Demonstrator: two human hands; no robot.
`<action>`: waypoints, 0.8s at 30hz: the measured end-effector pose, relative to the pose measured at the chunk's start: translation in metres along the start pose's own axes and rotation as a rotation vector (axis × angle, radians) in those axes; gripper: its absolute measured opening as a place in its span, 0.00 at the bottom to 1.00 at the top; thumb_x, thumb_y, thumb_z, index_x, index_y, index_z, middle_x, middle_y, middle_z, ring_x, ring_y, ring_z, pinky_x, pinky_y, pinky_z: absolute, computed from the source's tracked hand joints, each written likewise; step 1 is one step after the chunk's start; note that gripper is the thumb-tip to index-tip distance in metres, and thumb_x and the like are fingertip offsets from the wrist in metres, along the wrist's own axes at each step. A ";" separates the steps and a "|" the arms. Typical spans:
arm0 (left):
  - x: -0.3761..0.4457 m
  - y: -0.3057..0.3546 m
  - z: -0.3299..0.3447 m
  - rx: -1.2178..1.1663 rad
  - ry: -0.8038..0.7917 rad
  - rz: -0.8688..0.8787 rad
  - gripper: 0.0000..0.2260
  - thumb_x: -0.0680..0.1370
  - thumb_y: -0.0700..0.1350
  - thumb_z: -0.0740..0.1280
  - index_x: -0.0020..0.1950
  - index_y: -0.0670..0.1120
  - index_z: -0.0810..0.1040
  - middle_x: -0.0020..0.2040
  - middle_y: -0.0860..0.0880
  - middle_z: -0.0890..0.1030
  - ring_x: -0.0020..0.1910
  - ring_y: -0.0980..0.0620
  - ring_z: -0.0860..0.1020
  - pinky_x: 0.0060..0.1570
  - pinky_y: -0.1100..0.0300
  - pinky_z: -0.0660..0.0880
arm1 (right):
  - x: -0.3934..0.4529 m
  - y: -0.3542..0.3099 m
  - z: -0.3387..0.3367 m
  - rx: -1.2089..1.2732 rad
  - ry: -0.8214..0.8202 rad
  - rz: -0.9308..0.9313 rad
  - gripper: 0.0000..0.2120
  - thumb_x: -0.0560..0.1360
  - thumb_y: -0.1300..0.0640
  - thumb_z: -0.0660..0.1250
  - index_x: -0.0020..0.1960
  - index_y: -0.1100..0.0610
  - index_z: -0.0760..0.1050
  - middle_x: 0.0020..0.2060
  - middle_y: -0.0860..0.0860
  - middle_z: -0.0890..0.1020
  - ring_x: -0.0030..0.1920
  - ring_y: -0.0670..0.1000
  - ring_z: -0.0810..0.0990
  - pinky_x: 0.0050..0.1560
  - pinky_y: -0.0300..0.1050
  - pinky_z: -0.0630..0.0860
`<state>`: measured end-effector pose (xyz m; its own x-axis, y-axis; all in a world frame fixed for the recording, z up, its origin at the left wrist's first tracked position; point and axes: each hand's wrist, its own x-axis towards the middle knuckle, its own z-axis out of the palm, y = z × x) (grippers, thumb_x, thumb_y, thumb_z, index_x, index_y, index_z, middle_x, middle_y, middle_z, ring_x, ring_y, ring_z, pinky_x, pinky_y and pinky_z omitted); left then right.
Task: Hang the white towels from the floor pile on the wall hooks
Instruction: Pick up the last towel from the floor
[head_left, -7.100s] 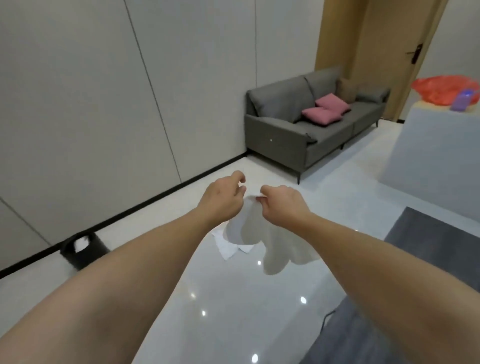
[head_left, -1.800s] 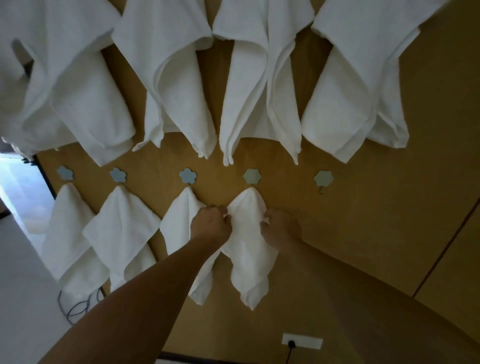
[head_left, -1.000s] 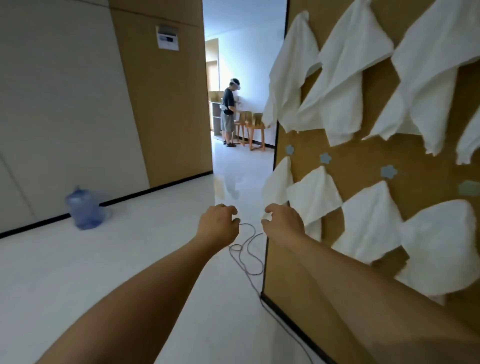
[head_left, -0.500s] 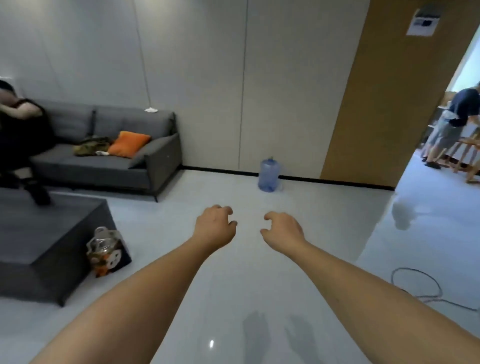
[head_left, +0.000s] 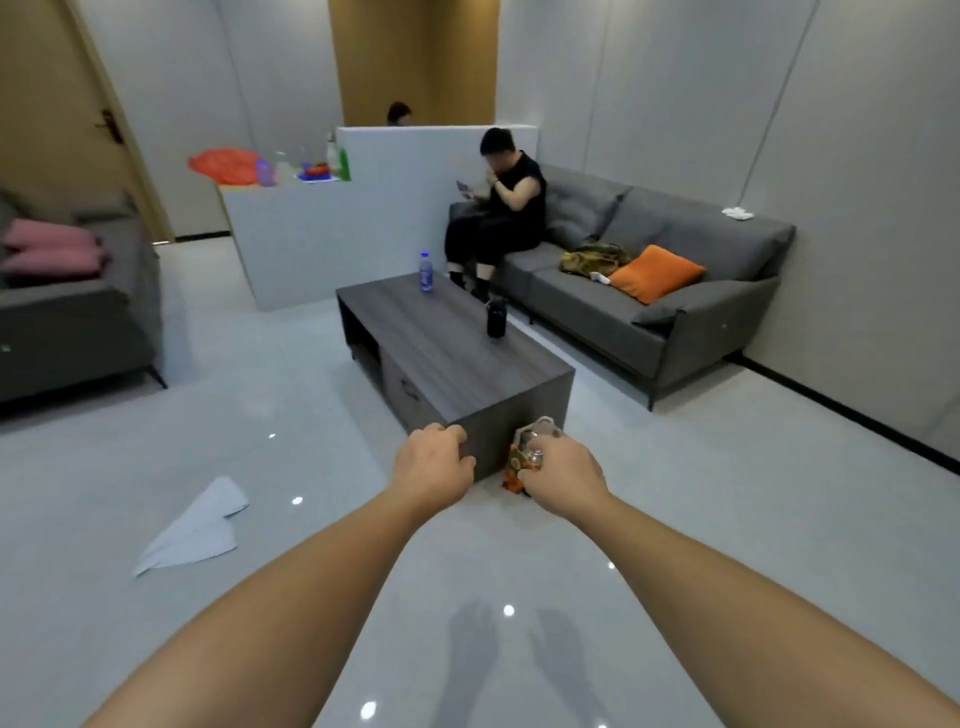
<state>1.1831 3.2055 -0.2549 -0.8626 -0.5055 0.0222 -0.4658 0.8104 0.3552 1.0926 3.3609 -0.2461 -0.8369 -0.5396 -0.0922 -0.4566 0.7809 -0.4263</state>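
Both arms are reaching forward, left hand (head_left: 434, 462) and right hand (head_left: 563, 470) loosely curled and gripping nothing, while one white towel (head_left: 195, 527) is lying on the floor to their left.

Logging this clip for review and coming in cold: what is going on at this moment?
A person stands in a lounge with both bare arms stretched forward, left hand and right hand loosely curled and holding nothing. One flat white towel lies on the glossy pale floor, ahead and to their left, not yet picked up. Beyond the hands stands a dark wood-grain coffee table; another person sits on the grey sofa. No wall hooks are in view.
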 end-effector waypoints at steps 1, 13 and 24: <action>0.013 -0.018 -0.004 0.006 0.001 -0.052 0.15 0.78 0.52 0.63 0.62 0.49 0.75 0.59 0.45 0.77 0.59 0.43 0.75 0.57 0.50 0.75 | 0.023 -0.013 0.010 0.007 -0.036 -0.041 0.14 0.74 0.51 0.68 0.59 0.50 0.77 0.52 0.52 0.80 0.53 0.56 0.79 0.50 0.50 0.79; 0.074 -0.248 -0.042 -0.039 0.082 -0.584 0.20 0.79 0.51 0.62 0.70 0.49 0.72 0.64 0.47 0.75 0.62 0.45 0.74 0.57 0.53 0.73 | 0.198 -0.215 0.150 -0.049 -0.397 -0.398 0.24 0.75 0.51 0.66 0.71 0.50 0.71 0.59 0.51 0.80 0.57 0.55 0.79 0.55 0.48 0.77; 0.091 -0.514 -0.068 -0.129 0.003 -0.831 0.19 0.79 0.52 0.63 0.68 0.48 0.73 0.62 0.46 0.75 0.63 0.44 0.72 0.59 0.52 0.72 | 0.263 -0.430 0.316 -0.155 -0.603 -0.457 0.23 0.76 0.52 0.65 0.71 0.52 0.71 0.61 0.50 0.79 0.59 0.52 0.78 0.58 0.47 0.77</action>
<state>1.3574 2.7226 -0.3723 -0.2486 -0.9239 -0.2910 -0.9226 0.1344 0.3615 1.1640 2.7841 -0.3716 -0.2664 -0.8624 -0.4304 -0.7915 0.4506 -0.4129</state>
